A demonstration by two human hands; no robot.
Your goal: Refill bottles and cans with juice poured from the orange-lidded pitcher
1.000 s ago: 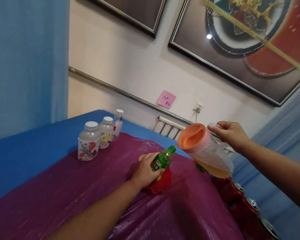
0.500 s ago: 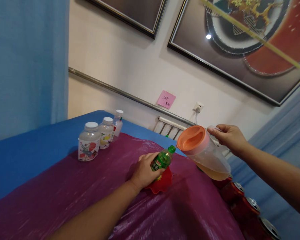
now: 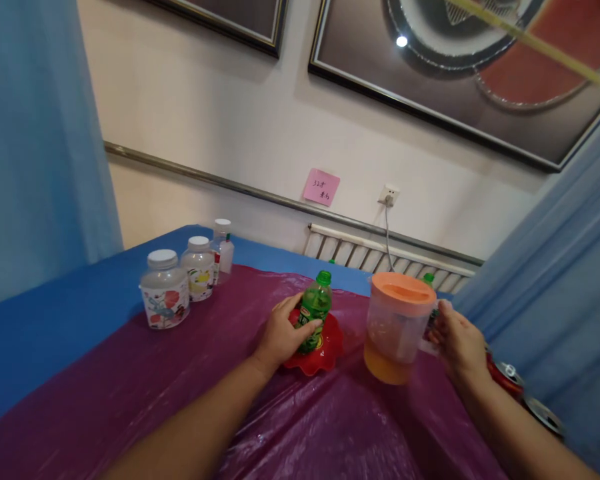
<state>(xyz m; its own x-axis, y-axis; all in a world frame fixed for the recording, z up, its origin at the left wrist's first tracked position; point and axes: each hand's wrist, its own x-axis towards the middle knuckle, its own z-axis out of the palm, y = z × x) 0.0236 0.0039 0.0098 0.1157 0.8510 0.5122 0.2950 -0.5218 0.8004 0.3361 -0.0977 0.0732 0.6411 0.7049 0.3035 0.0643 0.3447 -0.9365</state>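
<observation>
My left hand [image 3: 284, 333] is wrapped round a green plastic bottle [image 3: 316, 308], which stands nearly upright, uncapped, on a red scalloped plate [image 3: 330, 353]. To its right, my right hand [image 3: 461, 341] grips the handle of a clear pitcher [image 3: 395, 330] with an orange lid. Amber liquid lies level in the bottom of the pitcher, which is upright and apart from the bottle. Whether the pitcher's base touches the table cover is hard to tell.
Several clear jars with white lids, the nearest being a printed jar [image 3: 165, 290], stand at the left. Red cans [image 3: 507, 377] line the right edge, partly behind my right arm. A purple plastic sheet [image 3: 190, 373] covers the blue table [image 3: 45, 307]. A radiator [image 3: 365, 252] is behind.
The pitcher has swung from tilted against the bottle's mouth to upright, moving lower and away from it. The bottle has gone from leaning right to nearly upright. The view has shifted slightly.
</observation>
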